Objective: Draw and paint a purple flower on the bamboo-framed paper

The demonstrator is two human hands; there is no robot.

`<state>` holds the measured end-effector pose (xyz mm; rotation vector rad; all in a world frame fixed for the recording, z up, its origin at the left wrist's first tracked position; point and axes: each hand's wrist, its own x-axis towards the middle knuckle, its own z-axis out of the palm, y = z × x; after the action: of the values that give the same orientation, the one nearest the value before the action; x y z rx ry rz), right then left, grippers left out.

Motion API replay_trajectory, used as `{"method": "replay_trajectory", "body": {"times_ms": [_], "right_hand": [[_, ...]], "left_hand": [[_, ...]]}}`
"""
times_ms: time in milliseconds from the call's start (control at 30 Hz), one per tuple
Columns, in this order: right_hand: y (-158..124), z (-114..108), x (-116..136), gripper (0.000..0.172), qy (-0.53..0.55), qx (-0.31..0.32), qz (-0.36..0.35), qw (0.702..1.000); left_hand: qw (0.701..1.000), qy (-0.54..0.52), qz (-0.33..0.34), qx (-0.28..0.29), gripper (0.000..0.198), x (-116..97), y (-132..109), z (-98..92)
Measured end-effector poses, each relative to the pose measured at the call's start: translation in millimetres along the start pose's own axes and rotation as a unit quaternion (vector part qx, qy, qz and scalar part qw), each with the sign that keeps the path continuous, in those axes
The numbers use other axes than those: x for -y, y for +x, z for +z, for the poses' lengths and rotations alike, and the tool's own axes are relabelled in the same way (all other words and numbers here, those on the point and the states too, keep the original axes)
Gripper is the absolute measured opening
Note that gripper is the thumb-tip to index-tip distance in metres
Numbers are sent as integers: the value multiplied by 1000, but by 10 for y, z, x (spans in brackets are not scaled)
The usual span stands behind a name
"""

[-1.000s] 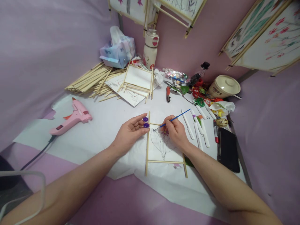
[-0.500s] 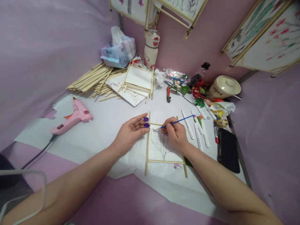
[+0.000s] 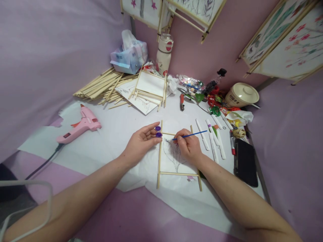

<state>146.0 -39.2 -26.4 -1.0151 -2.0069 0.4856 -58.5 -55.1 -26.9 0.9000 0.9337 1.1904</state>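
My right hand point(image 3: 188, 146) is closed around a thin blue paintbrush point(image 3: 193, 134), its tip near the upper left of a line drawing of leaves or petals point(image 3: 174, 156) on white paper. A frame of slim wooden sticks point(image 3: 159, 164) surrounds that paper. Between the fingers and thumb of my left hand point(image 3: 141, 143) are two small joined pots of purple paint point(image 3: 158, 131), held at the frame's left stick. Part of the drawing lies hidden behind my right hand.
A pink glue gun point(image 3: 80, 126) lies at the left, below a pile of wooden sticks point(image 3: 96, 85). White markers point(image 3: 213, 148) and a black tablet-like object point(image 3: 246, 163) are at the right. Behind stand a tissue box point(image 3: 130, 57), a bottle point(image 3: 164, 55) and a lidded tub point(image 3: 242, 95).
The paintbrush's back end has dipped lower as my right hand tilts it, its tip staying near the same petal. My left hand still holds the paint pots. The view has shifted slightly.
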Motion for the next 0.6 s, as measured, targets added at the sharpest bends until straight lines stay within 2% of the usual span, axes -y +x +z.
{"method": "replay_trajectory", "body": {"times_ms": [600], "right_hand": [[-10, 6, -2, 18, 3, 11, 16, 1000]], "left_hand": [[1000, 5, 2, 0, 59, -2, 1, 2]]}}
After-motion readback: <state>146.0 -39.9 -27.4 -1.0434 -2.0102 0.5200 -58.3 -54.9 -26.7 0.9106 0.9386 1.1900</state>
